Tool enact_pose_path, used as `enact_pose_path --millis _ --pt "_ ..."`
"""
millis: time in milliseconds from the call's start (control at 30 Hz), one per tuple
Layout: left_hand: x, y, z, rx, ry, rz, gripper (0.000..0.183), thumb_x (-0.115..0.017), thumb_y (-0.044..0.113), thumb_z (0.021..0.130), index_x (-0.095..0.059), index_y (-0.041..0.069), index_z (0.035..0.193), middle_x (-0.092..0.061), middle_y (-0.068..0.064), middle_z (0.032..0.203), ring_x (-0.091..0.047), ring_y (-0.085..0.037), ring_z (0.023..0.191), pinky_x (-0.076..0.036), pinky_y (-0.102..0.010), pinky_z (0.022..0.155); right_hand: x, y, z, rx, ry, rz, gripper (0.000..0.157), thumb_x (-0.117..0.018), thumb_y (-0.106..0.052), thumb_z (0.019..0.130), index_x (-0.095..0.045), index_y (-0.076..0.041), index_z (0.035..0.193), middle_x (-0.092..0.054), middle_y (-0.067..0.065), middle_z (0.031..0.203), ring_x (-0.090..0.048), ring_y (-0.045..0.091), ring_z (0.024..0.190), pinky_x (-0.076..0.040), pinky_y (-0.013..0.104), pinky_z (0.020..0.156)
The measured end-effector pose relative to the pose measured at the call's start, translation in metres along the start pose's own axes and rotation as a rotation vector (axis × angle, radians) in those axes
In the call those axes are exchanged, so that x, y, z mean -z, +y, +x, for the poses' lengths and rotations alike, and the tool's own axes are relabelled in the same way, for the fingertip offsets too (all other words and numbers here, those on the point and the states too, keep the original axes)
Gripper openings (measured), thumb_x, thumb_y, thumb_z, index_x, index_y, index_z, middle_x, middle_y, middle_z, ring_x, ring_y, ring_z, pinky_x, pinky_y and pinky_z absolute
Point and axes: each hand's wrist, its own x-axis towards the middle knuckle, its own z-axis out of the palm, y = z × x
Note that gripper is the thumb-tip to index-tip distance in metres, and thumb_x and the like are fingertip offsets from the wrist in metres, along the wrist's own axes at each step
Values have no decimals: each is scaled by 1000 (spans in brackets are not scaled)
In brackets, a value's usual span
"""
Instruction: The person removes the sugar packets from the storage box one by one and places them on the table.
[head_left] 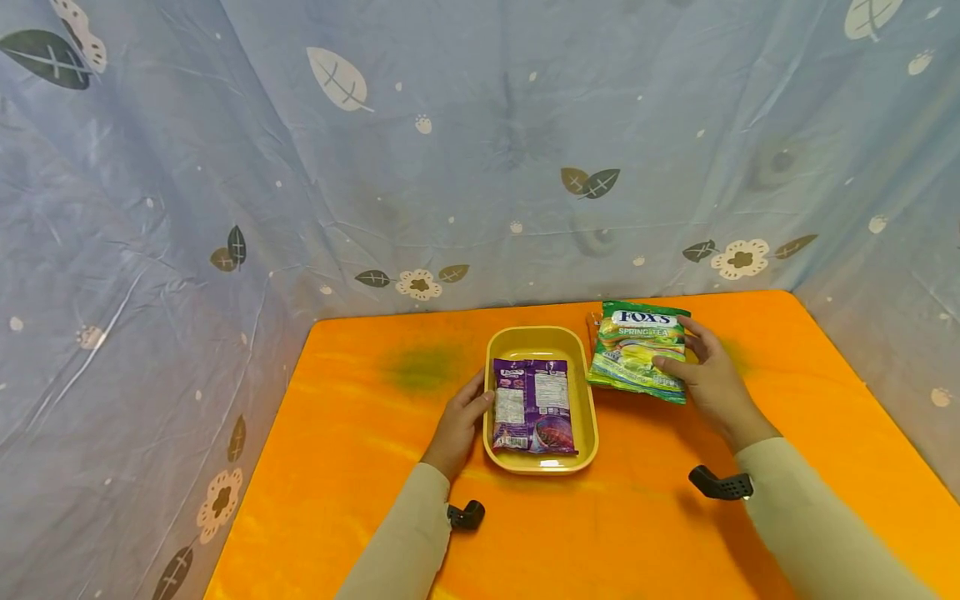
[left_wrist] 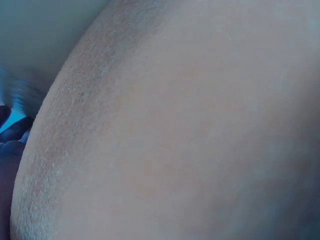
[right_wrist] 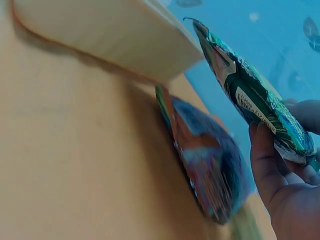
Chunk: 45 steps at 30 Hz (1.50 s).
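Observation:
A yellow tray [head_left: 536,337] stands mid-table with a purple candy bag [head_left: 551,392] lying in it, printed back facing up. At the tray's left side, my left hand [head_left: 456,423] grips the wall, thumb at the rim. My right hand [head_left: 712,379] pinches a green Fox's Spring Tea candy bag [head_left: 637,346] by its right side, to the right of the tray. In the right wrist view this green bag [right_wrist: 255,102] is held off the table. Another colourful bag [right_wrist: 205,155] sits on the table below it, mostly hidden in the head view.
An orange cloth [head_left: 360,500] covers the table. Light blue patterned curtains [head_left: 480,167] hang behind it and at both sides. A black wrist camera [head_left: 720,483] juts from the right sleeve, another camera [head_left: 467,515] from the left. Skin fills most of the left wrist view.

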Motion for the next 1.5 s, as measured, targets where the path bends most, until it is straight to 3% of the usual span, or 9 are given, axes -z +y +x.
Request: enact_pose_path --millis 233,467,700,967,1100,1200,1267,1400,1500 --pt "1 0 1 12 5 12 60 -56 30 116 -38 19 172 -41 -6 171 -37 -27 156 -31 -46 127 23 7 1 -3 -13 119 95 -74 -11 107 -11 -23 178 7 24 178 5 33 165 -54 14 88" --pt "1 0 0 20 14 19 58 -55 27 116 -40 20 171 -42 -2 170 -36 -24 157 -32 -43 126 41 13 0 -32 -21 197 95 -74 -10 106 -14 -27 178 2 20 179 -34 19 143 -58 18 87" --pt "1 -1 2 8 4 9 61 -58 30 115 -39 18 172 -41 -6 171 -36 -27 157 -32 -45 126 61 27 -2 -35 -51 -64 92 -70 -27 111 -8 -28 178 12 23 179 11 35 164 -45 11 99" --pt "1 -1 1 11 7 7 61 -58 31 115 -39 19 172 -41 -6 171 -37 -27 156 -33 -44 125 83 27 -1 -56 -56 -176 94 -69 -36 110 -4 -32 178 9 23 179 5 41 164 -45 12 96" --pt "1 -1 1 11 1 5 62 -59 34 115 -39 20 172 -41 -6 171 -37 -27 157 -33 -44 125 96 26 2 -81 -52 -234 96 -69 -42 109 -1 -36 177 11 22 179 6 42 163 -34 44 124" --pt "2 -1 1 8 2 5 63 -60 34 115 -39 20 172 -41 -6 171 -36 -27 157 -33 -44 126 103 27 5 -85 -62 -253 98 -69 -43 109 2 -33 177 13 23 178 8 45 162 -17 71 123" --pt "2 -1 1 9 1 -4 62 -60 34 115 -39 20 172 -41 -6 171 -37 -27 156 -33 -44 125 108 28 8 -85 -78 -262 99 -68 -41 110 4 -30 177 14 24 177 9 47 161 -15 75 121" --pt "2 -2 1 12 -1 -21 63 -60 33 115 -39 19 172 -41 -6 171 -38 -28 156 -33 -44 125 114 29 12 -86 -111 -296 98 -67 -39 111 4 -23 177 11 26 177 4 51 160 -22 75 119" --pt "1 -2 1 25 -1 -34 62 -59 32 115 -38 19 172 -42 -5 171 -39 -27 155 -34 -43 125 118 29 13 -89 -120 -326 97 -65 -39 112 3 -19 177 9 27 177 1 52 160 -42 51 117"
